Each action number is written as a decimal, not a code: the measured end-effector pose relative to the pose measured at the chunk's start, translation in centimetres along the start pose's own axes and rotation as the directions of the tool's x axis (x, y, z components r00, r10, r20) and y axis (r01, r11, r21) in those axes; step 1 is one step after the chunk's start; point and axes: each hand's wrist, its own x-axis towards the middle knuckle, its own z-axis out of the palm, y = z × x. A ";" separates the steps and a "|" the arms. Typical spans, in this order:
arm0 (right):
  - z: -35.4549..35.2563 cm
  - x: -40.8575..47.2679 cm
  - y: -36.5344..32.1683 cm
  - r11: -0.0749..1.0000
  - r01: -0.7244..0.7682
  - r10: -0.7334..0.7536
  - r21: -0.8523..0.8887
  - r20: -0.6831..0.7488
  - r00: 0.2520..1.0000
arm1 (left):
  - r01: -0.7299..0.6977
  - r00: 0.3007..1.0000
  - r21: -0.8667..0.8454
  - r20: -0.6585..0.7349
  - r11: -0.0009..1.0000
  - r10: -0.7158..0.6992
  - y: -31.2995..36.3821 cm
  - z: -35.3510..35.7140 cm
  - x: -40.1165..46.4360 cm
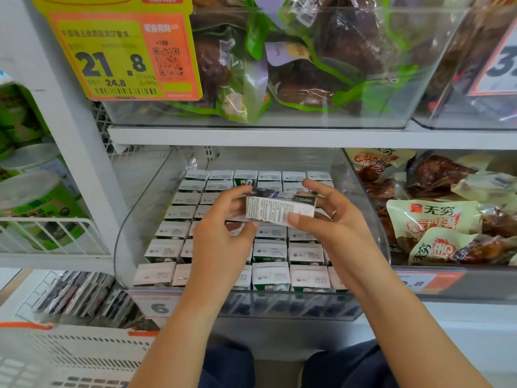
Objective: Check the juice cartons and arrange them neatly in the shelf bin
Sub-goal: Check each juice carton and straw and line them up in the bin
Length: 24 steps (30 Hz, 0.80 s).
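One small white juice carton (277, 209) lies on its side in the air above the bin, its printed panel facing me. My left hand (223, 228) grips its left end and my right hand (333, 219) grips its right end. Below them a clear plastic shelf bin (140, 208) holds several rows of upright white-and-green juice cartons (270, 252), tops up. My hands and forearms hide some cartons in the middle rows.
To the right, a bin of packaged meat snacks (436, 219). Above, another clear bin of green-edged snack bags (293, 65) with a yellow price tag (117, 57). Green cans (36, 203) stand on the left wire rack. A white perforated basket (70, 357) sits at lower left.
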 end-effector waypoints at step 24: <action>-1.1 -0.1 -0.6 0.995 -0.083 0.073 0.055 0.154 0.985 | -0.184 0.981 0.140 0.086 0.973 0.174 -0.3 0.0 -0.2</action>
